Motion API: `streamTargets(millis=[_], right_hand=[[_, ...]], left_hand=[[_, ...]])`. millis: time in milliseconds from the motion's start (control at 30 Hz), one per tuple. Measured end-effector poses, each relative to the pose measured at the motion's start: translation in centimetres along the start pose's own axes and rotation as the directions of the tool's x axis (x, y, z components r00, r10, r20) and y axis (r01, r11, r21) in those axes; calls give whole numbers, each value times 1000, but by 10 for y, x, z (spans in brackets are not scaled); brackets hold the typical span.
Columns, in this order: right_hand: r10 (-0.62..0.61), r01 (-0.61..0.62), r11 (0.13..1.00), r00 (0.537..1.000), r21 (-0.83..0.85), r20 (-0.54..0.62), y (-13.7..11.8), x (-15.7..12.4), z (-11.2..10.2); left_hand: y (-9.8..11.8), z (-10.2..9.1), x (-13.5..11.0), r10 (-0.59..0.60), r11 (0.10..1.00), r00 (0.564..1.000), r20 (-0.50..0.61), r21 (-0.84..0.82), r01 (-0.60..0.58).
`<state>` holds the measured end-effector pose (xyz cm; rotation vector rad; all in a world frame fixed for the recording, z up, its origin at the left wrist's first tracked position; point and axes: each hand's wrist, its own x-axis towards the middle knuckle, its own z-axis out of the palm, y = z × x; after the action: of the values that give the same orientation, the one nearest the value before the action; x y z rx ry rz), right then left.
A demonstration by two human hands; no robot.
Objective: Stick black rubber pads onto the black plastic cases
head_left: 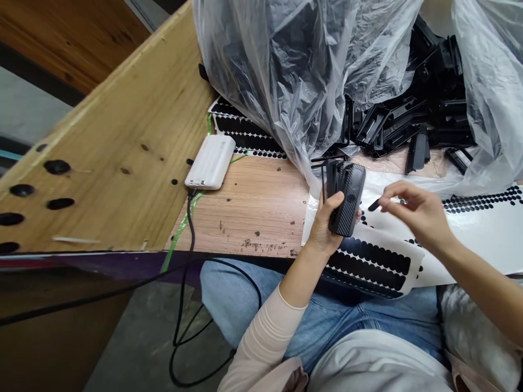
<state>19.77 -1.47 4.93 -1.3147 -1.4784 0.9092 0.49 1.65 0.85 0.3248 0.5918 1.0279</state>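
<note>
Your left hand [324, 228] is clamped around a black carbon-textured part [347, 198], holding it just above the front edge of the worktop [253, 207], with its long axis running from that edge toward the back and its textured face turned up to you. Your right hand [417, 209] sits just to the right of it, thumb and forefinger pinched together on a small black oval pad [373, 205], which points left at the part, near its right side but not touching. Under both hands a white sheet of black oval pads [376, 261] droops over the front edge
</note>
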Motion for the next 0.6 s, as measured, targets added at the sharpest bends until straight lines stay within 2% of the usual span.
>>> streamTargets(millis=[67, 133, 300, 600], right_hand=[[97, -89, 984, 995, 155, -40, -11, 13, -11], [137, -127, 967, 990, 221, -32, -19, 23, -17], [191, -207, 954, 977, 218, 92, -28, 30, -11], [180, -199, 960, 978, 197, 108, -28, 29, -10]], left_hand=[[-3, 0, -2, 10, 998, 1000, 27, 68, -12], [-5, 1, -4, 26, 993, 998, 53, 110, -32], [-5, 2, -7, 46, 985, 996, 82, 160, -59], [0, 8, -9, 15, 988, 998, 64, 153, -25]])
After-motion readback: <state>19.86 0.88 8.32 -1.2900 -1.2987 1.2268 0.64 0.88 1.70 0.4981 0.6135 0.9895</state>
